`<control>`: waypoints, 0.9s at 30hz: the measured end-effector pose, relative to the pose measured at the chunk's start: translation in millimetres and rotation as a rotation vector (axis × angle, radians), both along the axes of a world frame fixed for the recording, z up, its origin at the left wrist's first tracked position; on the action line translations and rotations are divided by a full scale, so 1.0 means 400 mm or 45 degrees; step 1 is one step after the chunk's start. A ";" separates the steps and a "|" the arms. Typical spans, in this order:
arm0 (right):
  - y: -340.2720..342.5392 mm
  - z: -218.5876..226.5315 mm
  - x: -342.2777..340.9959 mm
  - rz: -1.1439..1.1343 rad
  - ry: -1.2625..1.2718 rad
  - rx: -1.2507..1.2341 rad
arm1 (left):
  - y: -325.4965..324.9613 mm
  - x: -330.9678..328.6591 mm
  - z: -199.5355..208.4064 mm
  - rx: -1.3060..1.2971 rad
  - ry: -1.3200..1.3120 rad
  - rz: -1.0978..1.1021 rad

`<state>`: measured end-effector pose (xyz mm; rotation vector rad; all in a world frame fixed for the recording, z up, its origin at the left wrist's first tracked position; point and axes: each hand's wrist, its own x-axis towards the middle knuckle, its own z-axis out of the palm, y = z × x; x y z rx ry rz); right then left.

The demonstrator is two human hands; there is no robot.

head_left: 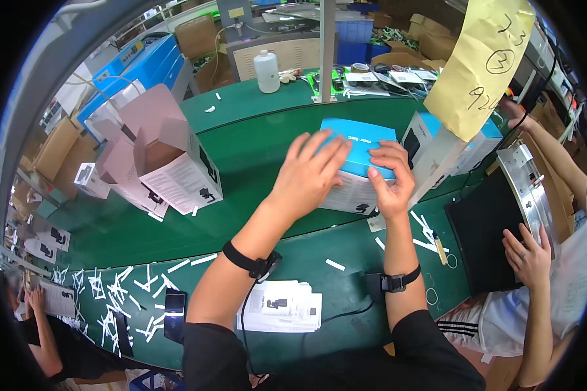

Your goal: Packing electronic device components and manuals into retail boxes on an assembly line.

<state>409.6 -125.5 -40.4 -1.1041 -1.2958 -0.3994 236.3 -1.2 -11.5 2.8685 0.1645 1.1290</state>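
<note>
A closed white carton with a bright blue lid (pixel 362 133) stands in front of me on the raised green bench. My left hand (pixel 312 173) lies over the lid's left side, fingers stretched and slightly blurred. At the lid's right front edge, my right hand (pixel 392 179) has its fingers bent over the top and its thumb against the front. Between my forearms, on the lower bench, is a stack of white printed leaflets (pixel 282 306). Dark bands with small devices are strapped round both wrists.
Open cartons (pixel 182 163) stand to the left, more blue-topped cartons (pixel 422 133) behind a post at right. Paper strips (pixel 114 293) and a phone (pixel 175 315) lie lower left. A co-worker's hand (pixel 529 257) holds a dark panel (pixel 482 228); a white bottle (pixel 266 72) stands behind.
</note>
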 end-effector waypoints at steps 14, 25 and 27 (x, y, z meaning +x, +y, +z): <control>0.047 -0.020 -0.007 -0.248 -0.119 0.242 | -0.023 0.032 -0.052 -0.013 -0.351 -0.023; 0.005 0.029 -0.005 -0.235 -0.245 0.077 | -0.023 0.068 -0.065 -0.084 -0.556 -0.044; -0.015 0.022 -0.011 -0.267 -0.311 -0.011 | -0.019 0.079 -0.069 -0.083 -0.601 -0.045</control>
